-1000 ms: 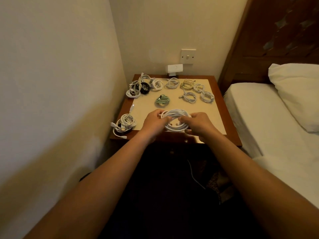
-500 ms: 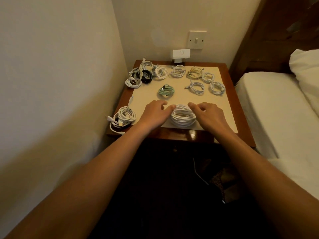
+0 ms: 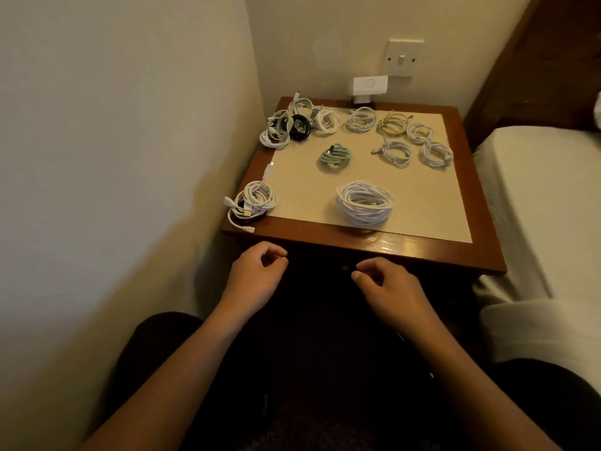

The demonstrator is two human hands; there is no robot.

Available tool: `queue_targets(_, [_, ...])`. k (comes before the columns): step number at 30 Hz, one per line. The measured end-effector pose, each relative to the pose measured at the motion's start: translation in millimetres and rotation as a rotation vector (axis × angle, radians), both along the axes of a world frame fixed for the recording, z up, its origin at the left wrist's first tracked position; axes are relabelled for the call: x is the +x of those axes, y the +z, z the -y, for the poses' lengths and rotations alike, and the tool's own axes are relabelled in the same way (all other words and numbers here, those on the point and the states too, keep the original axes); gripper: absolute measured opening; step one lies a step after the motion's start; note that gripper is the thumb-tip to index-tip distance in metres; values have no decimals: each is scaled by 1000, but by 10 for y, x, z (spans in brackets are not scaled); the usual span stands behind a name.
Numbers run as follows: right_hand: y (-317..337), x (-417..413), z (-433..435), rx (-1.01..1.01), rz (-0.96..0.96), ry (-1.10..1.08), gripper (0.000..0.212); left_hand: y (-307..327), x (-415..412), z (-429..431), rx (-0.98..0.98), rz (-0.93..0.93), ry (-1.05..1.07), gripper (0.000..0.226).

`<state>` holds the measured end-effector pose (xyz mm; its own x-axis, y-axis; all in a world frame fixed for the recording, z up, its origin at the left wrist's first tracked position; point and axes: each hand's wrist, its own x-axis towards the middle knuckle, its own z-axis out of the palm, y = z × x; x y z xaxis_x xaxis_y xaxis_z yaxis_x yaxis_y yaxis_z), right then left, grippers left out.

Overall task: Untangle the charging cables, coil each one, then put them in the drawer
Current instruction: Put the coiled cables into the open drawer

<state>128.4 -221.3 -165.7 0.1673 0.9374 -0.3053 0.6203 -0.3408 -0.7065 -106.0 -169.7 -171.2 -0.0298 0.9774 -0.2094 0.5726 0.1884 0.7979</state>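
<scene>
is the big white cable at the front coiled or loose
Coiled: the big white cable lies in neat stacked loops on the mat.

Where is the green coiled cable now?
Head view: the green coiled cable lies on the beige mat, left of centre, behind the large white coil.

Cream walls [image 3: 130, 125] meet in a corner, wooden bedside table [image 3: 309, 232] tucked in, light switch [image 3: 405, 56] above it, white bed [image 3: 536, 206] alongside, dark headboard [image 3: 536, 60], dim warm light.

We see dim, warm light; glare streaks the bedside table [image 3: 400, 247] along its front edge, the space beneath sinks into black, and the left wall [image 3: 113, 157] bows.
</scene>
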Motion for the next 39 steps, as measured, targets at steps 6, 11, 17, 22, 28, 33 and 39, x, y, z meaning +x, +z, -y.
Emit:
queue_targets(6, [-494,-228,-410,-216,-32,-132,67,-460,-197,-118,-200,51,162,48])
queue_targets(11, [-729,-392,-556,-153,-186,-311,41,-551,-137,-170,-158,163,201,70])
queue_targets(17, [-736,-509,-294,-138,-120,-314,43,-568,-167,-170,-106,189,217,61])
queue_targets(22, [-627,-677,305,-174,-99,-298,40,-340,-269,165,-47,114,140,56])
queue_targets(28, [-594,-850,1057,-191,-48,-242,40,-301,-344,884,365,-454,-365,60])
queue_targets(33, [-547,-980,1566,-264,42,-133,39,-322,-190,1362,292,-580,-562,42])
queue_targets(39, [-32,-778,1708,62,371,84,22,-300,-264,1412,257,-551,-580,36])
